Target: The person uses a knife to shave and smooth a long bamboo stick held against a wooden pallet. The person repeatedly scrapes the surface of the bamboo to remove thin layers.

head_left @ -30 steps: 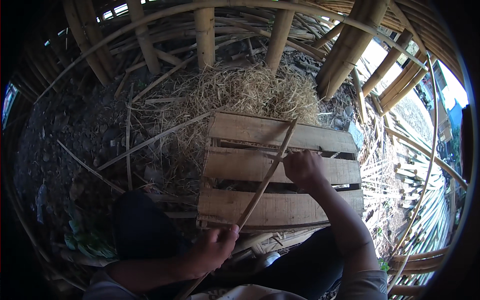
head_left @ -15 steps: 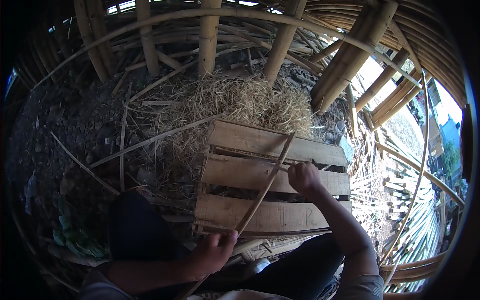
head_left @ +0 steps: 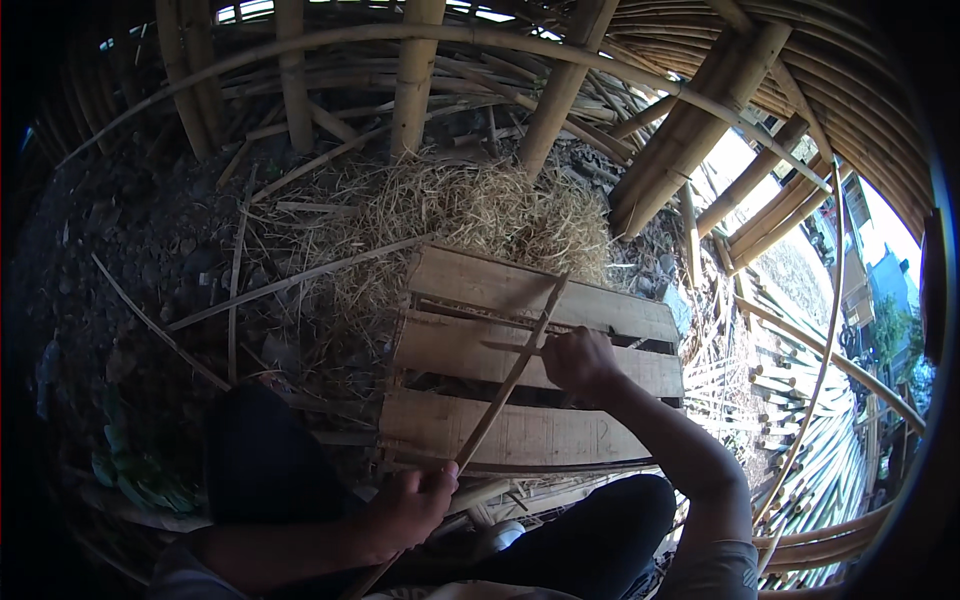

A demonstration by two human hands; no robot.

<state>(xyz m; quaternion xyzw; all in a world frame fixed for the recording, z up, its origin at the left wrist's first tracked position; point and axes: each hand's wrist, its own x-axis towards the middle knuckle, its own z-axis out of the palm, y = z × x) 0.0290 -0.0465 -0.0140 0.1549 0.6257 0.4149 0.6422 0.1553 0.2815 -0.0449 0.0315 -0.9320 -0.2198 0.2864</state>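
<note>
My left hand (head_left: pixel 412 510) is closed round the lower part of a long bamboo strip (head_left: pixel 500 398). The strip slants up and away to the right, above a slatted wooden crate (head_left: pixel 515 425), and its lower end runs back past my wrist. In my right hand (head_left: pixel 580 360) is a knife, closed in the fist so that its handle is hidden. Its thin blade (head_left: pixel 500 347) points left and crosses the upper part of the strip. Whether the strip's far end rests on the slats I cannot tell.
Beyond the crate lies a heap of pale shavings (head_left: pixel 480 205). Loose bamboo strips (head_left: pixel 300 283) are on the dark ground to the left. Thick bamboo posts (head_left: pixel 410 90) stand at the back, and many cut bamboo lengths (head_left: pixel 810 430) lie to the right.
My right hand has shifted a little left and down, and more of the blade shows left of the strip. My left hand still grips the strip. The whole view has shifted slightly.
</note>
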